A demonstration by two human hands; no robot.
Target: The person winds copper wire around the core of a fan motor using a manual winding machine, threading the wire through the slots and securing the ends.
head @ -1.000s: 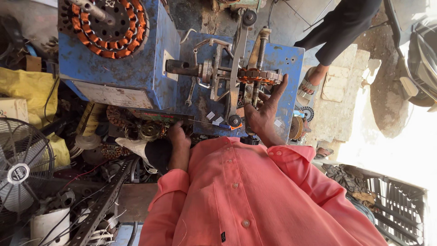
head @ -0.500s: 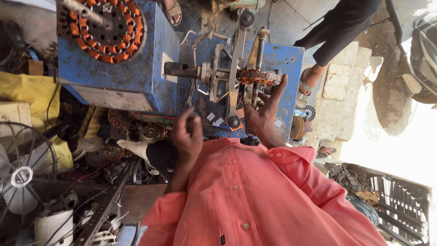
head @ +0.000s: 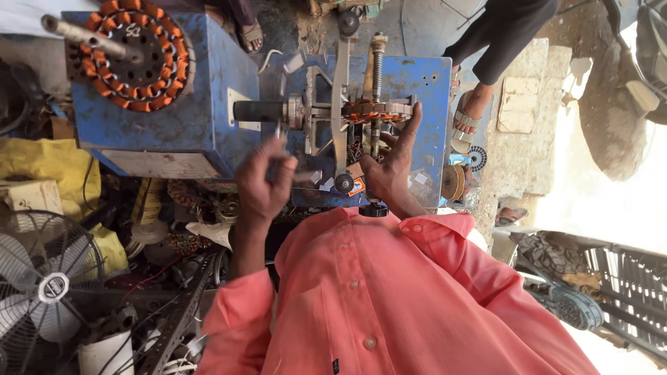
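A blue coil-winding machine (head: 424,83) stands in front of me, with a copper-wound former (head: 379,109) on its spindle and a black crank handle (head: 258,111) sticking out to the left. My right hand (head: 390,170) rests against the machine with its fingers spread, and the forefinger reaches up to touch the copper winding. My left hand (head: 262,186) is raised just below the crank handle with its fingers loosely curled. Whether it pinches something small is unclear. My pink shirt (head: 389,298) fills the lower frame.
A blue box (head: 201,104) at left carries a stator with orange copper coils (head: 135,59). A fan with a wire guard (head: 42,285), yellow sacking (head: 55,163) and loose motor parts crowd the left. Another person's sandalled feet (head: 472,111) stand beyond the machine.
My left hand has risen from the clutter near my lap to just below the crank handle. My right hand has stayed on the copper winding.
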